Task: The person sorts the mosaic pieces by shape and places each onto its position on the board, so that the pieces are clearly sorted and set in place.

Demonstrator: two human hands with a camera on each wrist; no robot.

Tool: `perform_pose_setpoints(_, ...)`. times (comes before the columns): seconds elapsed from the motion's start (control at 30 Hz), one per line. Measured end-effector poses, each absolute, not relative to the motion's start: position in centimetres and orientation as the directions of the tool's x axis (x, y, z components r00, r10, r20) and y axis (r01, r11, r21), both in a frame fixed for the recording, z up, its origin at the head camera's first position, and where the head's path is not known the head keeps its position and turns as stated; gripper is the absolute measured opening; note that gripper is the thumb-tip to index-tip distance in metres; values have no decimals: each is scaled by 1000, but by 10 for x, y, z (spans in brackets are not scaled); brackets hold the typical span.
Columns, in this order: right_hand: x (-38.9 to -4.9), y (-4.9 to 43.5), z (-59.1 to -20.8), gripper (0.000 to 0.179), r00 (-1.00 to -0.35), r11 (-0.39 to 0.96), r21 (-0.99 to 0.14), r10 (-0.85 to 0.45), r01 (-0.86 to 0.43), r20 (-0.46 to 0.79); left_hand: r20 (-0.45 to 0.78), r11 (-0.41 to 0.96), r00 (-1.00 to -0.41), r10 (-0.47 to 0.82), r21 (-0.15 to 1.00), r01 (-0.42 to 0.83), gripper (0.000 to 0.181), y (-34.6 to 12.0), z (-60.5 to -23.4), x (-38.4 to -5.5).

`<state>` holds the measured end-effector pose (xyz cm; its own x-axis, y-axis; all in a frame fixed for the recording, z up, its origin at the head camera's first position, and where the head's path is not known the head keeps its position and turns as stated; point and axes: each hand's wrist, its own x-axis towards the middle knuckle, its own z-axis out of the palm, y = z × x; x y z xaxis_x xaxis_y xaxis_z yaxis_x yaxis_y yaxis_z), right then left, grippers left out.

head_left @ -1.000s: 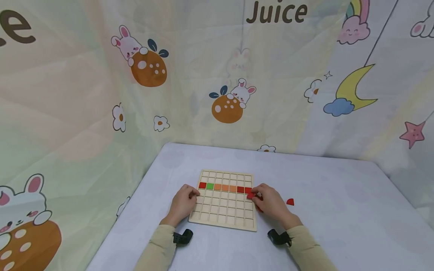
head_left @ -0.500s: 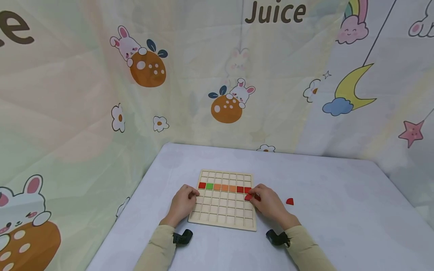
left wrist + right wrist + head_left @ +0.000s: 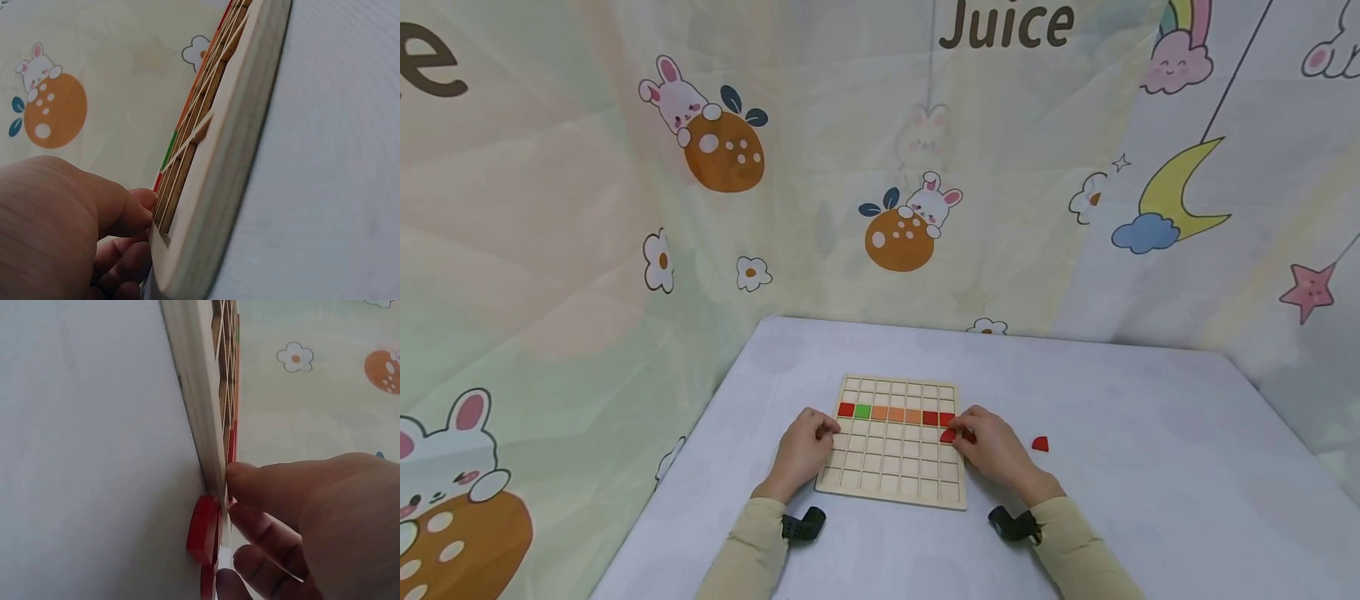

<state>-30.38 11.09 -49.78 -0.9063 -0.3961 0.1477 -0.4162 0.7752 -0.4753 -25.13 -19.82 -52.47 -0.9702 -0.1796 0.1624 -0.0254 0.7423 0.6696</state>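
Observation:
A wooden grid board (image 3: 891, 468) lies on the table between both hands. One row holds flat coloured tiles: red (image 3: 846, 409), green (image 3: 862, 412), several orange (image 3: 896, 415), then two red (image 3: 930, 418) at the right. My left hand (image 3: 803, 446) grips the board's left edge, its thumb and fingertips at the rim in the left wrist view. My right hand (image 3: 997, 447) pinches a red piece (image 3: 947, 436) over the right column, just below the tile row. Its fingers partly hide this piece. In the right wrist view, the thumb is at the board's edge.
Beside the board's right edge, red pieces (image 3: 204, 531) lie on the white table, hidden beneath the right hand in the head view. Farther right is another red piece (image 3: 1040, 444) with a curved edge. A printed cloth (image 3: 820, 167) hangs behind the table.
My right hand has shifted slightly left, bringing the red piece further over the board's right column, then stays nearly still. The left hand holds its place at the board's edge.

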Motion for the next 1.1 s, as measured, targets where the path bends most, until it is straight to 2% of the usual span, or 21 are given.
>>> perform_pose_setpoints(0.33, -317, 140, -488, 24, -944, 807, -498, -320, -318, 84, 152, 738, -972, -177, 675, -29, 13, -197, -523, -251)
perform_pose_setpoints(0.6, -322, 156, -490, 22, -943, 822, -491, -331, -289, 0, 151, 734, -973, -176, 679, -27, 14, -198, -522, -250)
perform_pose_setpoints(0.87, -319, 152, -495, 27, -946, 828, -480, -324, -290, 14, 156, 731, -972, -176, 682, -22, 14, -198, -523, -250)
perform_pose_setpoints(1.1, -319, 152, -497, 22, -944, 835, -458, -330, -307, 32, 158, 731, -972, -174, 682, -20, 14, -199, -524, -251)
